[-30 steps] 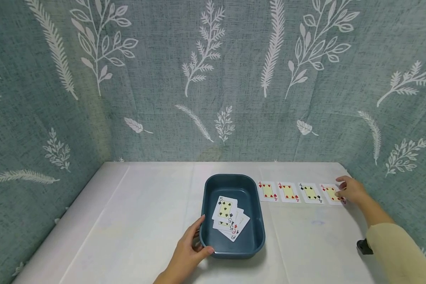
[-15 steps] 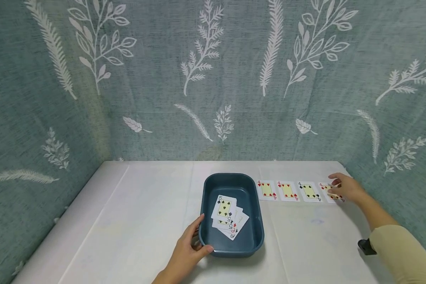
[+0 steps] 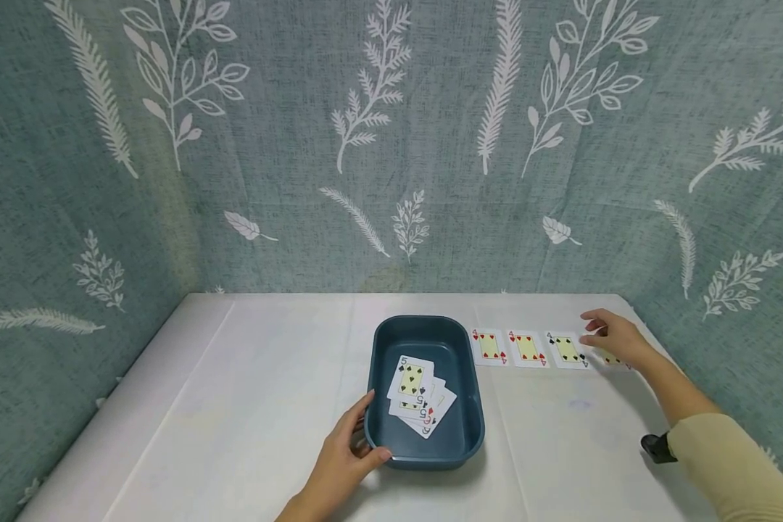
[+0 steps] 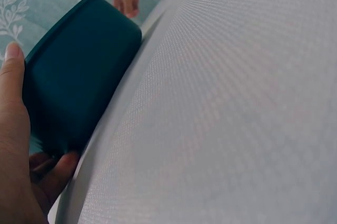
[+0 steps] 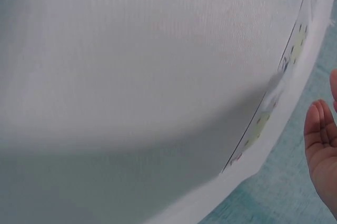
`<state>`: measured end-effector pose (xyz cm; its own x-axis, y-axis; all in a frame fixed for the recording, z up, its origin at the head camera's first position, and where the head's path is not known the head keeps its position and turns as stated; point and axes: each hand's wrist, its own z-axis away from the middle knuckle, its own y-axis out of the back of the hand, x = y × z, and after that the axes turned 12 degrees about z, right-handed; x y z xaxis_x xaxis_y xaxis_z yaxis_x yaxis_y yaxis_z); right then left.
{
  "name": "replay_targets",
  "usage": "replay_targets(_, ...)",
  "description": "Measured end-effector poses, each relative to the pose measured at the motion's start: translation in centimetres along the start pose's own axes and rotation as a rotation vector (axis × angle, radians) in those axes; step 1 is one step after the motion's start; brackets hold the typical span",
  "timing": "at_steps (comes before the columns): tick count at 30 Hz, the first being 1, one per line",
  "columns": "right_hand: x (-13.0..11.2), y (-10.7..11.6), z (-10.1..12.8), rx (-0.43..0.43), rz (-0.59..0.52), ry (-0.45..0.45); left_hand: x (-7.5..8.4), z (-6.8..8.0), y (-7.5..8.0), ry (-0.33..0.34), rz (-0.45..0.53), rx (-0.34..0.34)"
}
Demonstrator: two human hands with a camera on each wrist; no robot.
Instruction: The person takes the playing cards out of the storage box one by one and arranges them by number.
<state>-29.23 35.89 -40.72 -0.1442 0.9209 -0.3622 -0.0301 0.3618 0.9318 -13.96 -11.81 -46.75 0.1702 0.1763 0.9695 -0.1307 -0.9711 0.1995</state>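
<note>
A dark blue rectangular tub [image 3: 431, 462] sits mid-table with several overlapping playing cards [image 3: 411, 378] inside, a black five on top. My left hand [image 3: 341, 458] grips its near left corner, thumb at the rim and fingers against the side, as the left wrist view also shows. Right of the tub lies a row of face-up fours: two red cards, the second a red four [image 3: 528, 349], then a black four [image 3: 568, 351]. The rightmost red four [image 3: 616, 362] is partly covered by my right hand [image 3: 620, 341], whose fingers are loosely bent above it with nothing between them.
White cloth [image 3: 248, 406] covers the table. Green leaf-patterned fabric [image 3: 287, 145] stands as walls at the back and both sides. A small black object [image 3: 657, 448] sits at the right sleeve's cuff [image 3: 698, 435].
My right hand has moved left from the far end of the card row, across the rightmost card toward the black four. My left hand stays on the tub, and the cards have not moved.
</note>
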Motion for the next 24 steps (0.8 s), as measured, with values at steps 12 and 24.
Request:
replay_targets(12, -2.5, -0.5, -0.6, 0.051, -0.031, 0.072, 0.0, -0.1, 0.0, -0.010, -0.023, 0.009)
replay_targets(24, -5.3, -0.8, -0.2, 0.101, -0.065, 0.150, -0.1, -0.1, 0.0, -0.009, -0.023, 0.015)
